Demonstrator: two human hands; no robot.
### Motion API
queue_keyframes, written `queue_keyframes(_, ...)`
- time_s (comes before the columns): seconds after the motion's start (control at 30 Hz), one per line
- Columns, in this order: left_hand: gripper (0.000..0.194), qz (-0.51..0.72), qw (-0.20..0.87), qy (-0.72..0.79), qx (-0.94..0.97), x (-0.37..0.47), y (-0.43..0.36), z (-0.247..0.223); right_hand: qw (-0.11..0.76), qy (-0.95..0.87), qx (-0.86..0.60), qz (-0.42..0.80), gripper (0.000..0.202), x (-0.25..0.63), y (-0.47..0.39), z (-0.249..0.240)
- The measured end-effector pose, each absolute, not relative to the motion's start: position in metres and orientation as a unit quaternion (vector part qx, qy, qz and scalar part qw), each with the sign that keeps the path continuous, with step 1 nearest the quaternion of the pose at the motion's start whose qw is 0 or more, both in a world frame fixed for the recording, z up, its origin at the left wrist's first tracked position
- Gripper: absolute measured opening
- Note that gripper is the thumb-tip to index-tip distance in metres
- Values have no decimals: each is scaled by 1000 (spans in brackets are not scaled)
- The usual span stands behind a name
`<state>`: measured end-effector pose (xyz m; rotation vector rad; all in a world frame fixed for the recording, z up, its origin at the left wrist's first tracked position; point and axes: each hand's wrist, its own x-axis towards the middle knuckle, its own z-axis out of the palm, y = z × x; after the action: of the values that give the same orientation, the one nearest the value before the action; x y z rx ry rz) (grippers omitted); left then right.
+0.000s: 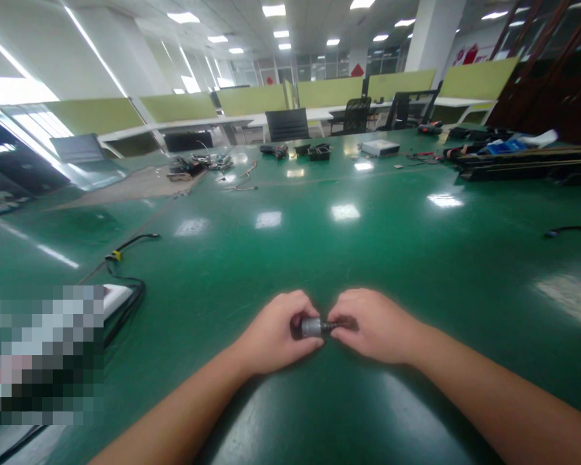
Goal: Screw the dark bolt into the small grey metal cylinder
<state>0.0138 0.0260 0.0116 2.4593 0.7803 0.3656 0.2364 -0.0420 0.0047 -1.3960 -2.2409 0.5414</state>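
Just above the green tabletop, close to the front, I hold a small cylindrical part (312,327) in both hands. It lies sideways, with a silver-grey barrel, a dark left end and a thin dark stem toward the right. My left hand (281,332) is closed around the barrel, thumb below and fingers above. The stem is pinched between the thumb and fingers of my right hand (375,326). Fingers hide both ends, and I cannot make out the part's exact kind.
Black cables (130,290) lie at left beside a pixelated area. Farther back are a heap of wires (201,165), a white box (379,148) and dark tools (274,151). Long dark strips (527,165) lie at the right edge. Chairs (287,124) stand beyond the table (295,252).
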Motion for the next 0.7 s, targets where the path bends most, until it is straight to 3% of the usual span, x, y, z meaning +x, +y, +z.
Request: queue_keyframes(0.7,21,126,259,301,909,14,28,10,219,-815,-505,179,6,245,-41,6)
